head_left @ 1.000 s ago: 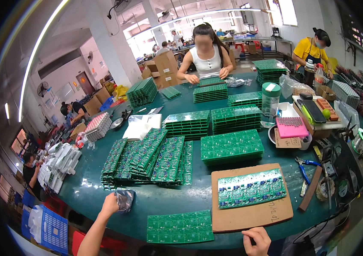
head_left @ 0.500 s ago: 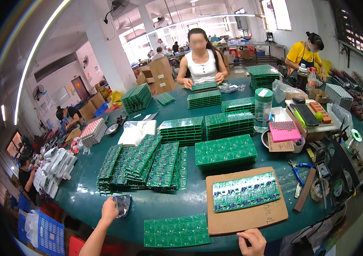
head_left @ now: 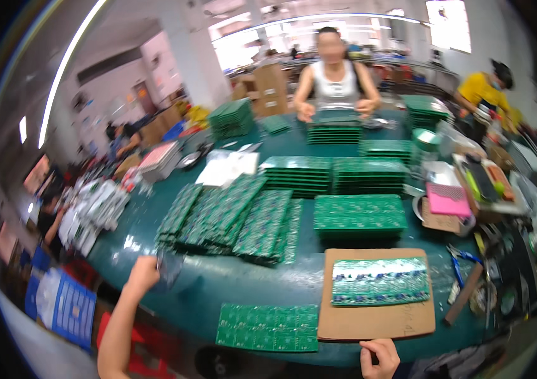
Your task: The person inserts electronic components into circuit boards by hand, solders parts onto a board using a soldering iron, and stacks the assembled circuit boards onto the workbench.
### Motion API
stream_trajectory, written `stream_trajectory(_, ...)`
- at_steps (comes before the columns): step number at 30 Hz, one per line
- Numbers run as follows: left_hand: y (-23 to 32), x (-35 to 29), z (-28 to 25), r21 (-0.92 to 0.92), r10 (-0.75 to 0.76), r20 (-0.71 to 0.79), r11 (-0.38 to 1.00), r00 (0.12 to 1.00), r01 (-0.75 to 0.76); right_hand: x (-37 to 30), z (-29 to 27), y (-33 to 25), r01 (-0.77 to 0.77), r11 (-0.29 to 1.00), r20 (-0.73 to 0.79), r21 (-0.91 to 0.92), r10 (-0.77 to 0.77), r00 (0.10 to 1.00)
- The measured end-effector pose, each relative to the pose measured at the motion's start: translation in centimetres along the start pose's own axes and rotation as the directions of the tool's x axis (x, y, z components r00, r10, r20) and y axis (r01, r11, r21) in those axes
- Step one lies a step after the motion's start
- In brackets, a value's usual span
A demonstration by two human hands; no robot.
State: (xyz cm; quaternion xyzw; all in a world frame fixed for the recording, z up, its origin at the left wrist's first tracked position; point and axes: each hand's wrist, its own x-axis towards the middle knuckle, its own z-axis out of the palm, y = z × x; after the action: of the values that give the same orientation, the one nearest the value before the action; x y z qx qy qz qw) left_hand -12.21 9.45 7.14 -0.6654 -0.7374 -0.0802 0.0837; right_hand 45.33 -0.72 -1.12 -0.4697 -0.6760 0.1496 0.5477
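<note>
On the left, my left hand [head_left: 145,273] has its fingers closed on a small shiny dark bag [head_left: 169,270], blurred by motion, above the green tabletop. My right hand [head_left: 379,358] is at the front edge, fingers curled in; anything inside them is hidden. Just beyond it lies a brown cardboard sheet [head_left: 375,323], bearing a circuit board panel [head_left: 380,292] fitted with blue and other components. Left of the cardboard, a bare green circuit board panel [head_left: 267,328] lies flat on the table.
Populated panels lean in overlapping piles [head_left: 224,218] at centre left. Bare boards stand stacked [head_left: 360,218] beyond the cardboard. Blue-handled pliers [head_left: 458,265], a brown strip [head_left: 464,295] and a pink pad [head_left: 447,199] lie right. A co-worker [head_left: 336,82] sits opposite, both hands near boards.
My left hand has moved left and away from me with the bag. My right hand stays near the cardboard's front edge. The view has shifted slightly, and the co-worker's hands are farther apart.
</note>
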Motion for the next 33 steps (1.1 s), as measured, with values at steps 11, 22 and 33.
stream_trajectory(11, -6.3, 1.7, -6.1, 0.273, -0.389, 0.03, 0.89, 0.921, 0.367, -0.9, 1.3, 0.7, 0.044, 0.986, 0.094, -0.159, -0.03, 0.995)
stream_trajectory(22, -11.6, 13.9, -4.3, 0.276, -0.489, -0.132, 0.817, 0.862, 0.506, -0.7, 1.0, 1.2, -0.011, 0.983, 0.121, -0.183, 0.034, 0.992)
stream_trajectory(33, -7.1, 34.5, 2.7, 0.312, -0.257, -0.316, 0.881, 0.913, 0.356, -0.8, 1.2, -0.6, -0.286, 0.946, -0.071, -0.152, 0.278, 0.958)
